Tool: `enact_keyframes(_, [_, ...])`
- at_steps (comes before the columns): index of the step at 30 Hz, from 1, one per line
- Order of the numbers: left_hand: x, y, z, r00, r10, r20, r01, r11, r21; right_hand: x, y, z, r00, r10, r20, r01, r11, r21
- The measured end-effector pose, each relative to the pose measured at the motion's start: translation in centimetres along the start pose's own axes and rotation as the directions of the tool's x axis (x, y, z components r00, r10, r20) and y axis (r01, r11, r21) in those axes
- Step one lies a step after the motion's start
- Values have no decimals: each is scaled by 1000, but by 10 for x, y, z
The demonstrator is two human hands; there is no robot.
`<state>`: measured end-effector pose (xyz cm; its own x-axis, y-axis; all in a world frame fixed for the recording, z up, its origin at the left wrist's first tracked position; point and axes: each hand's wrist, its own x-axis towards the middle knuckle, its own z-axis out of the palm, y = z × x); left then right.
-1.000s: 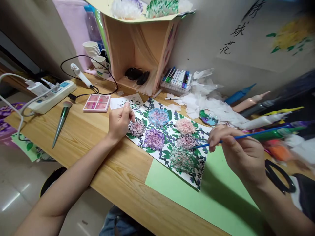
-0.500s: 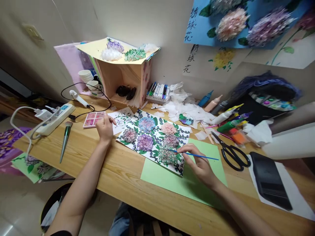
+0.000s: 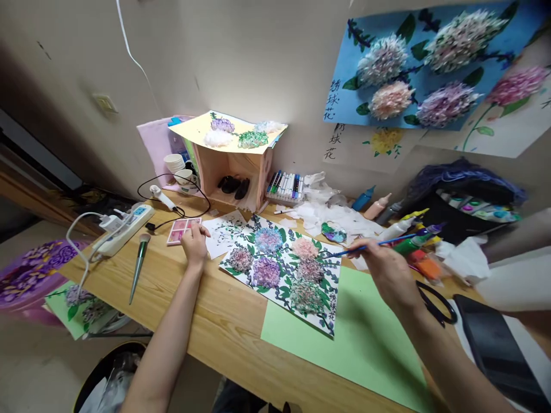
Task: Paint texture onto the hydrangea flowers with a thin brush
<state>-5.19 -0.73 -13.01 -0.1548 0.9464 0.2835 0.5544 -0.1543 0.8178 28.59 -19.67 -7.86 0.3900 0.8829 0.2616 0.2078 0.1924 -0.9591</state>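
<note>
A thin blue paintbrush is pinched in my right hand. Its tip is over the right edge of a white sheet covered with fluffy hydrangea flowers, green leaves and dark sprigs. Part of that sheet overlaps a light green sheet. My left hand is curled closed beside a pink four-part palette, left of the flower picture; the inside of its fingers is hidden. Under the flower sheet's left end lies a paint-marked paper. A small paint-smeared round palette sits beyond the picture.
Crumpled white tissue, a box of markers and paint bottles line the back. Black scissors lie right, partly behind my arm. A large brush and a power strip are at left.
My right hand with the paintbrush has moved up and right, from the lower flower to the picture's right edge. The view has shifted; my left hand stays beside the pink palette.
</note>
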Motion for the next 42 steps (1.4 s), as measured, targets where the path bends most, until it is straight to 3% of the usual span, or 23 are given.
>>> enact_keyframes(3, [3,-1,-2,996,-27,82,23,999,49,25,-7,-4,993,74,-87,-64,992,108])
enact_keyframes(6, [1,-1,-1,965,-54,257,20,991,135,44,-14,-5,983,129,-128,-112,985,130])
enact_keyframes(12, [-14,4,8,878,-75,473,-59,963,262,63,-16,18,988,132,-79,-122,985,118])
enact_keyframes(14, [-14,5,7,870,-86,486,-72,952,298,71,-13,41,990,129,51,-132,989,63])
enact_keyframes(16, [-11,4,2,889,-101,447,-69,935,348,81,-10,74,969,107,224,-99,994,-44])
enact_keyframes(18, [-5,0,-4,919,-106,379,-59,916,397,90,-6,115,927,57,371,16,981,-192])
enact_keyframes(22, [2,-9,-13,952,-119,282,-25,887,461,99,0,191,864,-33,502,165,961,-222])
enact_keyframes(26, [3,-16,-15,953,-166,252,22,871,491,104,7,228,790,-76,609,299,914,-273])
enact_keyframes(36, [6,-20,-14,945,-222,240,82,872,483,123,9,240,671,-104,734,466,829,-308])
enact_keyframes(39, [4,-16,-17,944,-226,241,92,880,465,125,4,236,676,-112,728,456,840,-294])
enact_keyframes(42, [-5,-12,-23,921,-243,304,103,905,413,121,-9,206,743,-147,653,421,861,-285])
